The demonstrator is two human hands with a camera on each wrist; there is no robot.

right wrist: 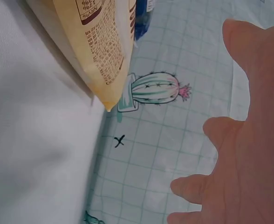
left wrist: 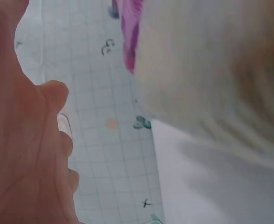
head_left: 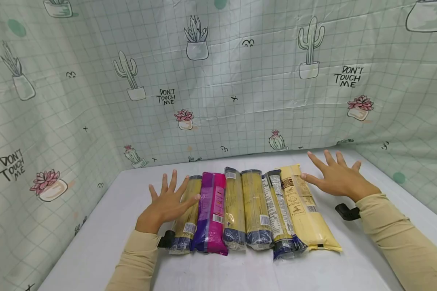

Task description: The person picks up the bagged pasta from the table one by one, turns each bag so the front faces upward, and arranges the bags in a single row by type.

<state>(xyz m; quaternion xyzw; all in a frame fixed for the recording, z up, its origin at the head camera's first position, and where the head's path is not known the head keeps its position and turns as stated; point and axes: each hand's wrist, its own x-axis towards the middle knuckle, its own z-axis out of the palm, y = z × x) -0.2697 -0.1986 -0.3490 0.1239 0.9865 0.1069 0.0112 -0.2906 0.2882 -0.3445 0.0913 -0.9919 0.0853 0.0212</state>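
Both hands are spread with straight fingers and hold nothing. In the head view the left hand (head_left: 164, 207) hovers at the row's left end, its thumb over a clear-wrapped pack of yellow sticks, perhaps spaghetti (head_left: 189, 218). To its right lie a purple-and-magenta packet (head_left: 208, 210), two more clear-wrapped packs (head_left: 234, 206) (head_left: 255, 202), a narrow pack with white printed panels (head_left: 278, 206) and a pale yellow packet (head_left: 304, 206). My right hand (head_left: 338, 178) is beside that yellow packet's far end, thumb tip near its edge. The right wrist view shows the yellow packet (right wrist: 97, 42) left of the hand.
The packs lie side by side on a white table (head_left: 269, 275). A pale green gridded curtain (head_left: 233, 121) printed with potted cacti stands behind and at both sides. A black strap piece (head_left: 347, 211) sits by the right wrist, another (head_left: 166, 239) by the left.
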